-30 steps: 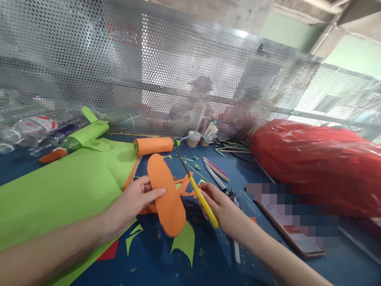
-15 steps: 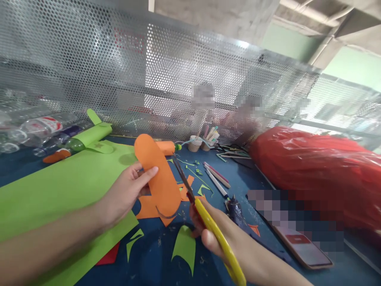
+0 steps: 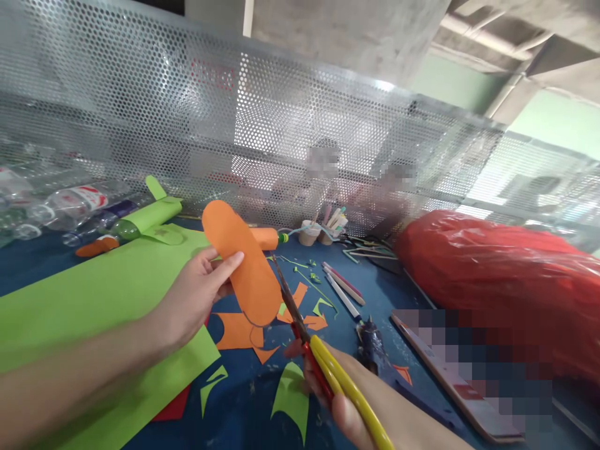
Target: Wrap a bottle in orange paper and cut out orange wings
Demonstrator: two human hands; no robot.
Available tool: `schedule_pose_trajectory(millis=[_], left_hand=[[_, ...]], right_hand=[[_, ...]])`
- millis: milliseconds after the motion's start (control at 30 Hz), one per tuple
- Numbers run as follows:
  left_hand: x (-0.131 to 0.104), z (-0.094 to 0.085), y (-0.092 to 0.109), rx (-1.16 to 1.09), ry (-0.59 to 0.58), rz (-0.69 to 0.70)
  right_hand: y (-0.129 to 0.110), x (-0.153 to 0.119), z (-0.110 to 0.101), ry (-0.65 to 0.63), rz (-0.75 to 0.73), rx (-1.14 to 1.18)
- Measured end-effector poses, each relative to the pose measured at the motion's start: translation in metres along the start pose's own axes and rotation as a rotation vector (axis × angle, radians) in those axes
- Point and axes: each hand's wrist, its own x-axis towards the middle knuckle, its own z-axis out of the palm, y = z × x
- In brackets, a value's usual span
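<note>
My left hand pinches an orange paper cutout, a long strip with rounded ends, between thumb and fingers. It is held up above the table, tilted to the right at its lower end. My right hand grips scissors with yellow and red handles. Their blades point up and away, just right of the cutout's lower edge. Orange paper scraps lie below the cutout. A green paper offcut rests near my right hand. A large green sheet lies under my left forearm.
Clear plastic bottles and a green paper-wrapped bottle lie at the left. Pens, a glue gun and a phone are on the right, beside a red plastic bag. Cups of markers stand before a perforated metal screen.
My left hand has shifted the cutout slightly up and left. The scissors have moved slightly down, and their handles have spread a little.
</note>
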Motion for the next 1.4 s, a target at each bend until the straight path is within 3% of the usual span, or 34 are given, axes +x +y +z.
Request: schedule_pose_trajectory(millis=[333, 867, 1100, 1267, 1400], left_hand=[[0.003, -0.003, -0.007, 0.009, 0.026, 0.034], [0.001, -0.003, -0.008, 0.042, -0.001, 0.052], [0.0, -0.003, -0.008, 0.021, -0.005, 0.051], [0.002, -0.004, -0.008, 0.013, -0.018, 0.059], [0.002, -0.004, -0.008, 0.01, -0.014, 0.055]], right_hand=[[-0.008, 0.006, -0.004, -0.075, 0.016, 0.187], [0.001, 0.001, 0.003, -0.062, 0.056, 0.126], [0.011, 0.002, 0.005, -0.138, 0.08, 0.094], [0.009, 0.003, 0.007, -0.093, 0.116, 0.141], [0.007, 0.004, 0.006, -0.133, 0.102, 0.159]])
